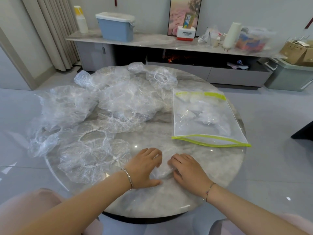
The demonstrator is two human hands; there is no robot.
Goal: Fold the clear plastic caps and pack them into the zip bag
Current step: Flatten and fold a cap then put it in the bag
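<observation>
A small folded clear plastic cap (163,172) lies on the round marble table (169,133) near its front edge. My left hand (145,167) and my right hand (188,170) press on it from either side, fingers bent over its edges. The clear zip bag (206,116) with yellow-green edges lies flat to the right, its mouth facing me, with a few folded caps inside. Several loose crumpled clear caps (118,100) are heaped over the left and far half of the table; one spread cap (93,153) lies just left of my left hand.
Behind the table runs a low grey sideboard (152,41) carrying a blue bin (116,28), paper cups, a white-and-red box and bags. A green-grey crate (291,75) with cardboard boxes stands at the right. Glossy tiled floor surrounds the table.
</observation>
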